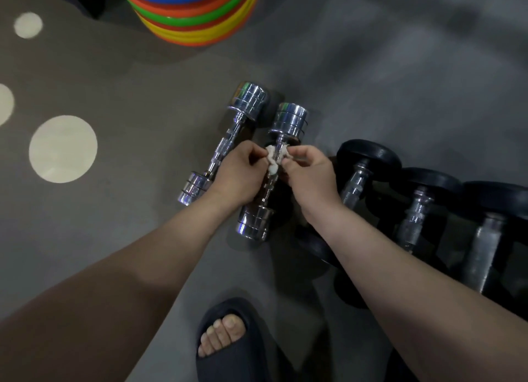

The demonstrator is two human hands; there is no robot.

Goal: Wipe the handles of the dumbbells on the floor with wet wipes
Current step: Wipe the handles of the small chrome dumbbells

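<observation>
Two chrome dumbbells lie side by side on the grey floor. The right chrome dumbbell [288, 118] has a white wet wipe [273, 159] looped round the far end of its handle. My left hand [238, 176] pinches one end of the wipe on the handle's left side. My right hand [310, 176] pinches the other end on the right side. The left chrome dumbbell [228, 141] lies untouched, its near end partly behind my left wrist. Both hands hide the middle of the wiped handle.
Three black rubber-headed dumbbells [368, 158] lie in a row to the right. A stack of coloured discs [188, 13] stands at the far middle. My foot in a dark slipper [225, 341] is at the bottom. White round spots [63, 148] mark the floor on the left.
</observation>
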